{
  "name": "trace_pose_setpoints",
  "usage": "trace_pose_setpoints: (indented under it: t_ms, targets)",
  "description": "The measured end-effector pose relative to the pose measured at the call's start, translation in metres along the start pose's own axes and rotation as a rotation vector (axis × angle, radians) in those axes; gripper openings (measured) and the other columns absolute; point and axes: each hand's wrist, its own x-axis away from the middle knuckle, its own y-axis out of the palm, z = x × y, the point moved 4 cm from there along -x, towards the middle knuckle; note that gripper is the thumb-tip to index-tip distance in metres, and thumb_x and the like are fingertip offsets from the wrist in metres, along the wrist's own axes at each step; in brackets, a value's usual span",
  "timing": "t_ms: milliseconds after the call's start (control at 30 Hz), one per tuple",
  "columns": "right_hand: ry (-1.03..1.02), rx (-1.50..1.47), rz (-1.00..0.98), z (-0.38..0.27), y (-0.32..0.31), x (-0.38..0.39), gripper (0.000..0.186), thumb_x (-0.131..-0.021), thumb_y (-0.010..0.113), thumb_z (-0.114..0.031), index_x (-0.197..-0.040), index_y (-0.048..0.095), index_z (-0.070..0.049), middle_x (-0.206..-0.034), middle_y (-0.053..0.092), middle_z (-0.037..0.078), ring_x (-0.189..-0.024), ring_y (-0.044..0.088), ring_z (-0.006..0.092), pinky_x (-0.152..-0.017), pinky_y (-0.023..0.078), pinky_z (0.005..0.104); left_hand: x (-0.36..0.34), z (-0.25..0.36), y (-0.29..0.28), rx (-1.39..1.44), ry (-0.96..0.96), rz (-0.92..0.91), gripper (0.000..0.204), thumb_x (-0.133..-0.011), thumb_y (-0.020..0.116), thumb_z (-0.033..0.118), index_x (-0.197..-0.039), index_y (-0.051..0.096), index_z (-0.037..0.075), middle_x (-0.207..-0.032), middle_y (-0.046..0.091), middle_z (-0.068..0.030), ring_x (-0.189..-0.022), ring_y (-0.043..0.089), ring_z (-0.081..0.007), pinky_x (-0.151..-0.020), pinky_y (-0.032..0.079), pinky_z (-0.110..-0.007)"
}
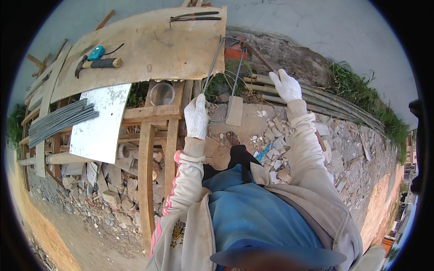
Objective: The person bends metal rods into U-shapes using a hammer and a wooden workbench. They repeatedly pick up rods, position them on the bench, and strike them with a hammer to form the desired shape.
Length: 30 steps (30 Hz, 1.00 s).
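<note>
My left hand, in a white knit glove, is closed around the lower left side of a grey steel rod bent into a long rectangular loop. The loop's far end meets a small metal piece by the board's right edge, next to an orange-red block. From there a rusty metal bar slants toward me, and my gloved right hand grips its near end. Exactly how the bar and the rod engage is too small to make out.
On the plywood board lie long-handled pincers, a hammer and a teal tape measure. Straight steel rods rest on a white panel beside a clear round tub. Bamboo poles and rubble lie right.
</note>
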Motion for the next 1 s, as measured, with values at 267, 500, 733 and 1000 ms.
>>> trace_pose_setpoints:
  t_ms: [267, 500, 733, 1000]
  targets:
    - [-0.050, -0.119, -0.124, 0.054, -0.044, 0.026, 0.055, -0.106, 0.052, -0.052, -0.113, 0.068, 0.000, -0.108, 0.069, 0.030, -0.108, 0.063, 0.0503, -0.088, 0.049, 0.0539, 0.004, 0.014, 0.003, 0.073, -0.048, 0.008, 0.043, -0.107, 0.058, 0.037, -0.085, 0.066, 0.001, -0.070, 0.055, -0.0006, -0.059, 0.047, -0.0089, -0.051, 0.040, -0.029]
    - [-0.058, -0.123, -0.125, 0.060, -0.032, 0.026, 0.052, -0.106, 0.052, -0.050, -0.110, 0.067, 0.000, -0.101, 0.069, 0.031, -0.103, 0.062, 0.0521, -0.084, 0.048, 0.0567, 0.005, 0.011, 0.000, 0.077, -0.109, -0.011, 0.041, -0.108, 0.058, 0.036, -0.084, 0.064, 0.003, -0.069, 0.055, 0.0009, -0.055, 0.046, -0.0075, -0.050, 0.040, -0.027]
    - [-0.055, -0.172, -0.094, 0.063, -0.012, 0.035, 0.050, -0.106, 0.051, -0.052, -0.109, 0.065, -0.004, -0.096, 0.069, 0.031, -0.098, 0.064, 0.0526, -0.080, 0.048, 0.0594, 0.004, 0.004, -0.001, 0.098, -0.146, -0.013, 0.043, -0.108, 0.058, 0.037, -0.081, 0.062, 0.004, -0.068, 0.053, 0.0009, -0.056, 0.046, -0.0070, -0.050, 0.038, -0.026]
    - [-0.043, -0.197, -0.148, 0.089, -0.027, 0.063, 0.048, -0.106, 0.051, -0.051, -0.101, 0.064, -0.005, -0.092, 0.069, 0.028, -0.096, 0.063, 0.0524, -0.079, 0.047, 0.0600, -0.002, -0.007, -0.006, 0.032, -0.158, -0.002, 0.046, -0.108, 0.059, 0.038, -0.082, 0.063, 0.000, -0.071, 0.055, -0.0009, -0.064, 0.046, -0.0106, -0.059, 0.040, -0.030]
